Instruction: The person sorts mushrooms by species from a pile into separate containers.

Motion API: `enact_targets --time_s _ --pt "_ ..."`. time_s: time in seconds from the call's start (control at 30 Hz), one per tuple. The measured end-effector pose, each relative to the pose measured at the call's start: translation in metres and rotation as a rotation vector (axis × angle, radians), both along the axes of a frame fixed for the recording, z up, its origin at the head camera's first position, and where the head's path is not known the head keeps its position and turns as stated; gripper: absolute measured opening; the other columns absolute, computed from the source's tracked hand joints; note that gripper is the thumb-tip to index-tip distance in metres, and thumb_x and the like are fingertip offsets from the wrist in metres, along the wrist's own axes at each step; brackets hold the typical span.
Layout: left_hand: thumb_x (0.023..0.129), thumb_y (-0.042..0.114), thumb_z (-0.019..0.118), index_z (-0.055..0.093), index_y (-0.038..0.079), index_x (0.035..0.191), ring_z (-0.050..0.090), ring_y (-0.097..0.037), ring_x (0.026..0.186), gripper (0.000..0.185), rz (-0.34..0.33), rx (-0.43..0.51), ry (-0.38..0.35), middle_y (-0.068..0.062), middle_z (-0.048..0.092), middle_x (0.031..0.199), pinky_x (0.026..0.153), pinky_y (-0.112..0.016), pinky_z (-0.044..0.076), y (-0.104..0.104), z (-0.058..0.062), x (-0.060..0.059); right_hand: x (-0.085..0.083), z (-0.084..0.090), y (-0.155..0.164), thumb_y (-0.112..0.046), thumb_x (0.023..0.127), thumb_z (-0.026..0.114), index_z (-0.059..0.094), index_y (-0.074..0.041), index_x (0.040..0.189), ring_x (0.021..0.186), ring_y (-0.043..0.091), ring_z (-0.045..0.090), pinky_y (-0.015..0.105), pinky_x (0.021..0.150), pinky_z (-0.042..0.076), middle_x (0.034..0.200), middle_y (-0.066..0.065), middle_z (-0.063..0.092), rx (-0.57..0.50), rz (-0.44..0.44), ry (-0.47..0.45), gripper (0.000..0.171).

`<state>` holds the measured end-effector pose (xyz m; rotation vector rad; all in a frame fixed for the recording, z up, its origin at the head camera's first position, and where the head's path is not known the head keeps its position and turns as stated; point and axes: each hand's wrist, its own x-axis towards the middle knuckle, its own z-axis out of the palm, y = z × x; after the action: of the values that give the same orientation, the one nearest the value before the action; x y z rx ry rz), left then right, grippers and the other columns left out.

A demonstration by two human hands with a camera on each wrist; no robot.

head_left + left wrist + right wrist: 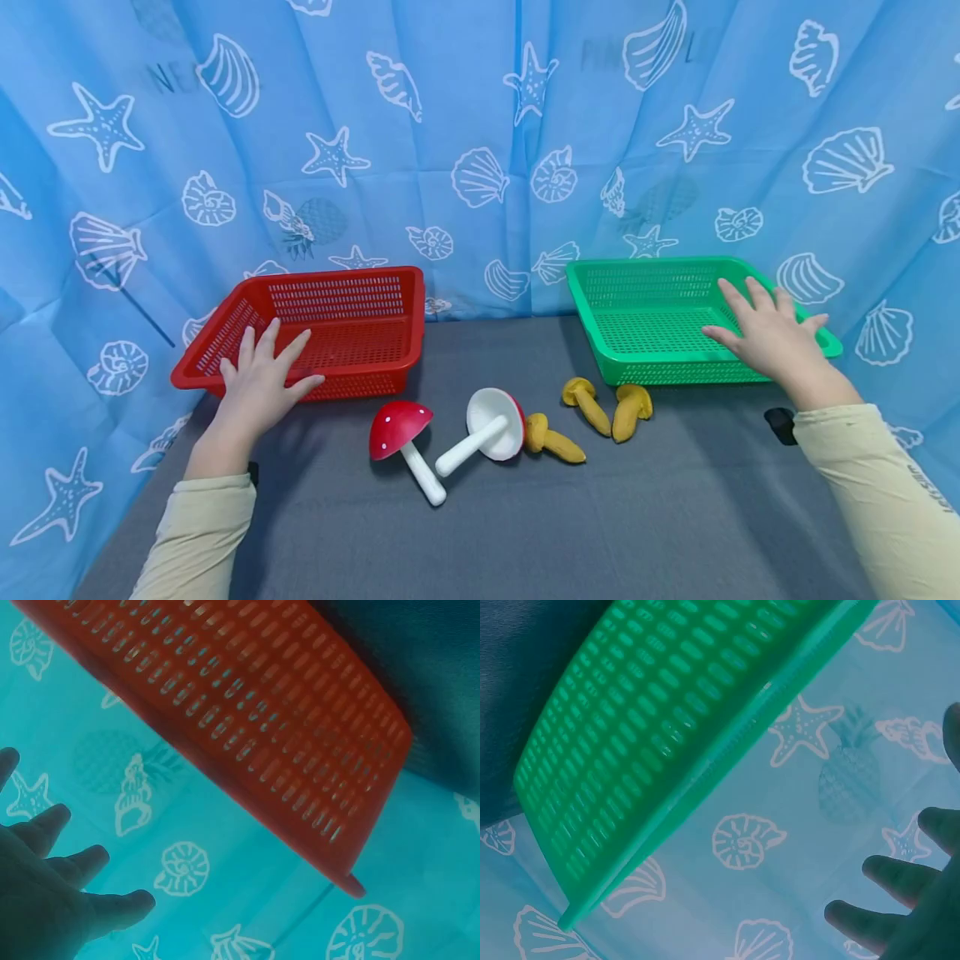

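With fingers spread, my left hand [258,387] hovers over the near left edge of a red plastic basket [414,350]. My right hand [772,337], likewise spread, is over the right side of a green plastic basket [600,354]. Neither hand holds anything. Between them lie two toy toadstools with red caps and white stems: one toadstool [397,429] shows its spotted cap, the other toadstool [495,425] its white underside. Beside them are three small yellow-brown toy mushrooms, a left one [558,444], a middle one [588,407] and a right one [630,412]. The wrist views show the hands beside the slotted basket walls.
A dark grey cloth [525,533] covers the table. Behind both baskets hangs a blue curtain [480,233] printed with shells and starfish. The baskets stand at the back, close to that curtain, with a gap between them.
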<state>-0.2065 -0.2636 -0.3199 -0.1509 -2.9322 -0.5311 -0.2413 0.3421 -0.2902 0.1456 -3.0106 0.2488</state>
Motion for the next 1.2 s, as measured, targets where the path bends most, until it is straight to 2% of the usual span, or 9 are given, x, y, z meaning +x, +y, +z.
enact_targets --time_s 0.17,0.37,0.5,0.67,0.93,1.2 --pt "0.081 0.030 0.077 0.027 0.006 0.153 -0.009 -0.051 0.141 0.091 -0.021 -0.007 -0.004 -0.029 0.006 0.156 0.101 -0.077 -0.003 -0.002 -0.005 -0.001 0.000 -0.005 -0.004 -0.049 0.101 0.044 0.005 -0.007 0.156 0.132 0.063 0.003 0.087 0.086 0.001 0.152 0.037 0.006 -0.037 0.002 0.052 0.080" --pt "0.081 0.029 0.076 0.029 0.006 0.152 -0.002 -0.051 0.141 0.088 -0.054 -0.010 0.034 -0.028 0.013 0.155 0.102 -0.076 -0.002 -0.009 -0.015 -0.002 0.003 -0.010 -0.011 -0.047 0.102 0.042 0.011 -0.004 0.155 0.130 0.063 0.013 0.082 0.089 0.012 0.151 0.036 0.014 -0.086 -0.004 0.136 0.074" --pt "0.083 0.032 0.075 0.033 0.006 0.150 0.005 -0.050 0.141 0.083 -0.070 -0.008 0.073 -0.027 0.019 0.154 0.104 -0.074 -0.001 -0.013 -0.025 -0.005 0.006 -0.013 -0.016 -0.038 0.104 0.043 0.018 0.000 0.153 0.126 0.062 0.022 0.078 0.089 0.020 0.147 0.036 0.023 -0.132 -0.005 0.196 0.068" --pt "0.083 0.034 0.075 0.041 0.006 0.146 0.016 -0.048 0.140 0.077 -0.086 -0.023 0.162 -0.026 0.032 0.149 0.106 -0.072 0.000 -0.015 -0.036 -0.010 0.013 -0.017 -0.025 -0.030 0.104 0.045 0.025 0.005 0.150 0.122 0.061 0.029 0.076 0.091 0.025 0.141 0.038 0.032 -0.177 0.003 0.252 0.061" --pt "0.082 0.032 0.076 0.048 0.006 0.142 0.028 -0.047 0.135 0.071 -0.102 -0.070 0.247 -0.023 0.044 0.142 0.108 -0.070 0.004 -0.015 -0.046 -0.021 0.026 -0.024 -0.034 -0.032 0.104 0.044 0.026 0.006 0.149 0.126 0.058 0.030 0.072 0.093 0.028 0.142 0.038 0.031 -0.274 0.018 0.245 0.061" --pt "0.083 0.035 0.075 0.051 0.006 0.140 0.033 -0.045 0.134 0.069 -0.092 -0.086 0.256 -0.021 0.051 0.138 0.110 -0.067 0.003 -0.018 -0.055 -0.030 0.039 -0.030 -0.047 -0.030 0.105 0.042 0.025 0.007 0.149 0.117 0.055 0.039 0.068 0.083 0.037 0.136 0.038 0.035 -0.400 0.051 0.233 0.060"
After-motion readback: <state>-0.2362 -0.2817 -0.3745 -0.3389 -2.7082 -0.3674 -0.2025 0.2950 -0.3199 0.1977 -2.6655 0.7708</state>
